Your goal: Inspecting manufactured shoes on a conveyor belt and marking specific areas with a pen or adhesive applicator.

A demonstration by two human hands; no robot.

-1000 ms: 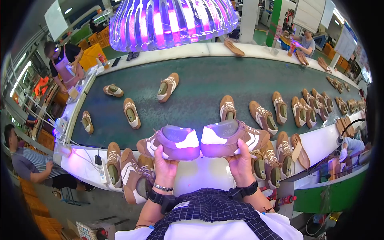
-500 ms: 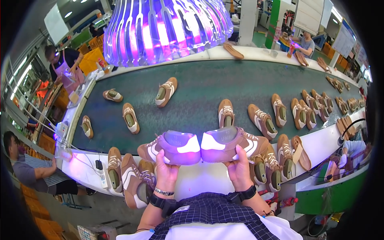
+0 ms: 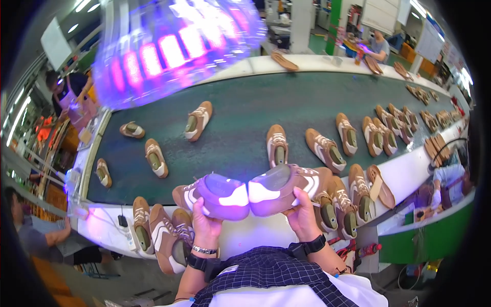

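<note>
My left hand point(image 3: 205, 224) is closed around a brown sneaker point(image 3: 217, 203) with a white heel patch. Its toe points left. A matching sneaker point(image 3: 270, 205), toe to the right, is gripped by my right hand point(image 3: 303, 219). Both are held up above the near edge of the bench, heels almost touching in the middle, with purple light on them. Beside my left hand, several more brown sneakers point(image 3: 162, 233) stand on the white ledge. Another group of sneakers point(image 3: 341, 202) stands just right of my right hand.
A green conveyor belt point(image 3: 230, 110) carries scattered sneakers, bunched toward the right. A large glowing purple lamp point(image 3: 174, 51) hangs over its left part. Loose soles point(image 3: 381, 189) lie on the right ledge. Co-workers are at the left point(image 3: 76, 97), far right point(image 3: 378, 48) and right edge.
My view has tilted, so the lamp and belt appear shifted left. The two sneakers are still held heel to heel, now tipped slightly so more of their insides shows.
</note>
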